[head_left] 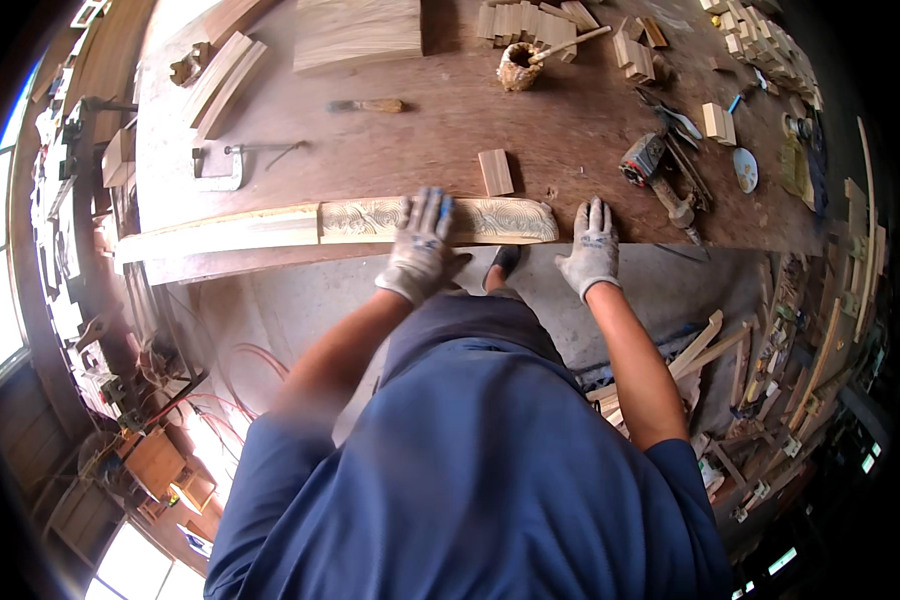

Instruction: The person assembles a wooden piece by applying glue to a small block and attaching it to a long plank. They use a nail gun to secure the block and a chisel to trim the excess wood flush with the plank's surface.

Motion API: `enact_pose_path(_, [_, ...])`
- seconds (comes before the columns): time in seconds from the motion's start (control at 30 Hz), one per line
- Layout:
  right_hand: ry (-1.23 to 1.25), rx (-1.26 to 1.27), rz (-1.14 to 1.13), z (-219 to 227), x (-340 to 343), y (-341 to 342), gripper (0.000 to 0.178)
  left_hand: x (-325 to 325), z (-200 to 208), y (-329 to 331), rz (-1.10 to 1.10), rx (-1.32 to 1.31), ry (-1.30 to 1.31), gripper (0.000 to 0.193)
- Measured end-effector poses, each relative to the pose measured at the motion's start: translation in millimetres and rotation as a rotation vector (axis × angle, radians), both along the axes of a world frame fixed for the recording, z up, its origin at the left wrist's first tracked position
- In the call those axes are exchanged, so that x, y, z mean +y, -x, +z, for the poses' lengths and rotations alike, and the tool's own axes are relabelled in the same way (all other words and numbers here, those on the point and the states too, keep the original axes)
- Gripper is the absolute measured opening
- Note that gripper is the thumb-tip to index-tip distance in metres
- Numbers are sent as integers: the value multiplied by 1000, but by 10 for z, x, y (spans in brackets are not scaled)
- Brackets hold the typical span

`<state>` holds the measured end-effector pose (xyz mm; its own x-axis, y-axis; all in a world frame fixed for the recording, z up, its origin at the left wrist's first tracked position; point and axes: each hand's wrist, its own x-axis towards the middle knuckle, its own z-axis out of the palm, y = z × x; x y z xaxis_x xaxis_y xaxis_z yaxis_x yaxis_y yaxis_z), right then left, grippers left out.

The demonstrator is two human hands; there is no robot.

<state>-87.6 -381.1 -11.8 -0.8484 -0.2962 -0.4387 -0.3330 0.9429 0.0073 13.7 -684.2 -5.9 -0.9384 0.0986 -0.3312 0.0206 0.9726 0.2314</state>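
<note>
Along the front edge of the wooden workbench (pixel 370 165) lies a long wooden board (pixel 505 218), its right part carved with swirling patterns and its left part plain. My left hand (pixel 423 245), in a pale work glove, rests flat across the carved part with its fingers stretched out. Just past the board's rounded right end, my right hand (pixel 592 248), gloved too, lies flat on the bench edge, fingers extended and holding nothing. A small rectangular wood block (pixel 495 172) lies behind the board, between the two hands.
To the left lie a metal clamp (pixel 235 168) and wood strips (pixel 225 85). A brush (pixel 366 105) and a crusted pot (pixel 518 68) with a stick stand farther back. A mallet (pixel 655 175) lies at right. Stacked blocks (pixel 530 22) line the far side.
</note>
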Motion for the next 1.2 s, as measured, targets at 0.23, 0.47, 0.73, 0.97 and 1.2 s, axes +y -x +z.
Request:
enact_pose_path(0.23, [-12, -1, -23, 44, -40, -21, 116, 736, -137, 172, -291, 137, -142, 90])
enact_pose_path(0.47, [19, 5, -7, 3, -11, -9, 118, 986, -430, 373, -465, 276, -266, 74])
enact_pose_path(0.73, [-4, 0, -3, 52, -27, 9, 118, 217, -269, -18, -287, 185, -101, 77])
enact_pose_path(0.97, [-30, -21, -3, 60, -45, 13, 117, -665, -200, -400, 21, 156, 47, 101])
enact_pose_path(1.2, [-38, -25, -11, 69, -42, 18, 117, -1292, -141, -606, 201, 225, 36, 103])
